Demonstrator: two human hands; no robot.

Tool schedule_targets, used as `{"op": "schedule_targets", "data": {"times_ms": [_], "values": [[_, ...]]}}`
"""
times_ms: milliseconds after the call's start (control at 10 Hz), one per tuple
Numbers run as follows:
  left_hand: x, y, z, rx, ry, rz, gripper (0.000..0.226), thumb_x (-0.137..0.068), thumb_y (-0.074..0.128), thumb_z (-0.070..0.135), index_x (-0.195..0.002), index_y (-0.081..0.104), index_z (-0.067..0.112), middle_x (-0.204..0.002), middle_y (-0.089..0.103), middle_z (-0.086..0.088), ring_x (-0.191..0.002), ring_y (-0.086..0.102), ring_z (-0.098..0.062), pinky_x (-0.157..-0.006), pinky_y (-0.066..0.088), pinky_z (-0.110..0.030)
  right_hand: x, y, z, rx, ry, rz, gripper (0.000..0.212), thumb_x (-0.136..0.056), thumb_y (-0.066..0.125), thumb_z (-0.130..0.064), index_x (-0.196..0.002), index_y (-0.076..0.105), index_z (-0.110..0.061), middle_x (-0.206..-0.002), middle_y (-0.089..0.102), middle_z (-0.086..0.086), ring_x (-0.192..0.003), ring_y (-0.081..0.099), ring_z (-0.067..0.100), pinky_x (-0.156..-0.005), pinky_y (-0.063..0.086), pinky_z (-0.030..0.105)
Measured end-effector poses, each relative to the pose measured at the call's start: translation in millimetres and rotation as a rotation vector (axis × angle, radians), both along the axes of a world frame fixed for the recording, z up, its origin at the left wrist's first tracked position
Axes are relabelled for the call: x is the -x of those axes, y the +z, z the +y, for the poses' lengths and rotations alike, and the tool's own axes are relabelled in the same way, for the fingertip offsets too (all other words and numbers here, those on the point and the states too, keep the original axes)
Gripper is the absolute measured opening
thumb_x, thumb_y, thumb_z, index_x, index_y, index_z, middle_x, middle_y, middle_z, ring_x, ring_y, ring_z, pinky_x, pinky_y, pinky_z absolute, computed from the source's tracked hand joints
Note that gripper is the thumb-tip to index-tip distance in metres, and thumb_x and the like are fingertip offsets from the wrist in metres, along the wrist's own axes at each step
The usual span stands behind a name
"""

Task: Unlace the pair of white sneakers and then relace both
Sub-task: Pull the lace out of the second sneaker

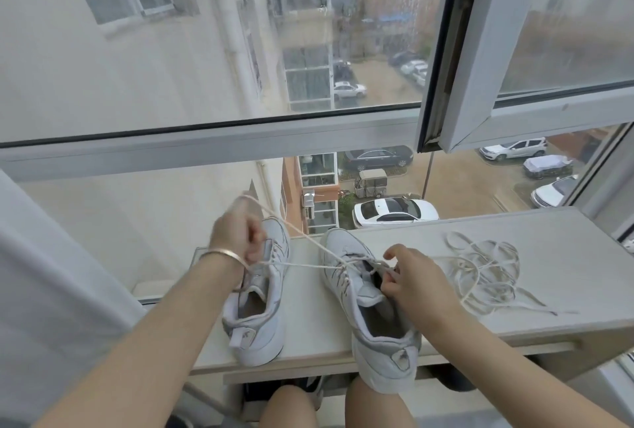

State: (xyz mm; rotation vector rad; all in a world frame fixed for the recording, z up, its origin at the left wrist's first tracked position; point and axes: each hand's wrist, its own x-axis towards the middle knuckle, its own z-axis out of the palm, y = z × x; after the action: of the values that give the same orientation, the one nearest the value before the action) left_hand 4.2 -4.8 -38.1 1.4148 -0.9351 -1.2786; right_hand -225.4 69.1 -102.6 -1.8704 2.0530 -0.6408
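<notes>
While left fingers (254,245) grip lace (302,265), right fingers (389,287) pinch it

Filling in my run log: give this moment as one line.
left hand: grips taut lace; right hand: pinches it at right sneaker; left sneaker: on shelf; loose lace: heaped right

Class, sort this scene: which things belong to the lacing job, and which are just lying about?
Job: left sneaker, right sneaker, taut lace, loose lace, left hand, right hand.
Lying about: bracelet, open window, parked cars.
</notes>
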Motion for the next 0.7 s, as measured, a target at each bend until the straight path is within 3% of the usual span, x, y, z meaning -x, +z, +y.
{"op": "schedule_targets", "data": {"times_ms": [100, 200, 300, 400, 500, 600, 700], "values": [[-29.0, 12.1, -4.0, -0.157, 0.164, 0.164, 0.049, -0.093, 0.039, 0.040, -0.054, 0.038, 0.012, -0.037, 0.040, 0.001, -0.026, 0.030, -0.013, -0.034, 0.020, -0.010, 6.3, -3.3, 4.0, 0.054, -0.062, -0.087, 0.011, -0.081, 0.060, -0.016, -0.090, 0.062, -0.011, -0.088, 0.060, 0.004, -0.084, 0.055, 0.021, -0.067, 0.037, 0.029], [-40.9, -1.4, 2.4, -0.026, -0.080, -1.131, 0.036, -0.087, 0.050, 0.025, -0.058, 0.054, 0.004, -0.066, 0.062, -0.015, -0.070, 0.057, -0.032, -0.063, 0.040, -0.032, 7.3, -3.5, 6.7, 0.075, -0.085, -0.140, 0.006, -0.079, 0.063, -0.016, -0.080, 0.064, -0.010, -0.077, 0.061, 0.002, -0.078, 0.054, 0.019, -0.064, 0.037, 0.028], [-32.7, -7.8, 10.0, -0.163, -0.293, -1.346, 0.030, -0.088, 0.047, 0.033, -0.083, 0.060, 0.006, -0.085, 0.063, -0.014, -0.076, 0.054, -0.028, -0.070, 0.042, -0.030, 2.8, -3.2, 7.5, 0.071, -0.070, -0.175, 0.006, -0.080, 0.065, -0.020, -0.076, 0.061, -0.017, -0.073, 0.060, -0.004, -0.074, 0.053, 0.014, -0.057, 0.035, 0.021], [-2.0, -8.9, 23.5, 0.095, -0.222, -1.669, 0.029, -0.089, 0.046, 0.030, -0.110, 0.056, 0.014, -0.116, 0.051, -0.008, -0.105, 0.047, -0.028, -0.085, 0.037, -0.033, -5.7, -5.3, 8.4, 0.059, -0.035, -0.164, 0.008, -0.081, 0.065, -0.027, -0.081, 0.062, -0.019, -0.077, 0.060, -0.004, -0.075, 0.054, 0.013, -0.057, 0.031, 0.022], [28.6, -15.0, 30.9, 0.406, -0.274, -1.464, 0.024, -0.088, 0.052, 0.025, -0.109, 0.061, 0.019, -0.115, 0.051, 0.000, -0.106, 0.045, -0.019, -0.087, 0.034, -0.028, -6.5, -7.1, 9.2, 0.077, -0.047, -0.159, 0.010, -0.081, 0.065, -0.027, -0.084, 0.063, -0.018, -0.079, 0.059, -0.004, -0.076, 0.053, 0.013, -0.058, 0.031, 0.021], [63.7, -22.6, 23.7, 0.177, -0.482, -1.038, 0.015, -0.083, 0.062, 0.024, -0.075, 0.069, 0.014, -0.084, 0.069, 0.000, -0.074, 0.055, -0.013, -0.067, 0.042, -0.022, -7.2, -8.8, 9.9, 0.073, -0.063, -0.201, 0.009, -0.080, 0.065, -0.025, -0.079, 0.058, -0.022, -0.073, 0.054, -0.009, -0.071, 0.050, 0.010, -0.052, 0.031, 0.012], [76.8, -35.1, 10.5, -0.109, -0.578, -0.942, 0.019, -0.079, 0.070, 0.030, -0.073, 0.064, 0.013, -0.061, 0.053, 0.000, -0.064, 0.052, -0.018, -0.064, 0.044, -0.025, -6.6, -9.6, 8.9, 0.065, -0.057, -0.228, 0.010, -0.080, 0.065, -0.023, -0.077, 0.055, -0.022, -0.072, 0.056, -0.007, -0.071, 0.052, 0.011, -0.056, 0.034, 0.019]]}}
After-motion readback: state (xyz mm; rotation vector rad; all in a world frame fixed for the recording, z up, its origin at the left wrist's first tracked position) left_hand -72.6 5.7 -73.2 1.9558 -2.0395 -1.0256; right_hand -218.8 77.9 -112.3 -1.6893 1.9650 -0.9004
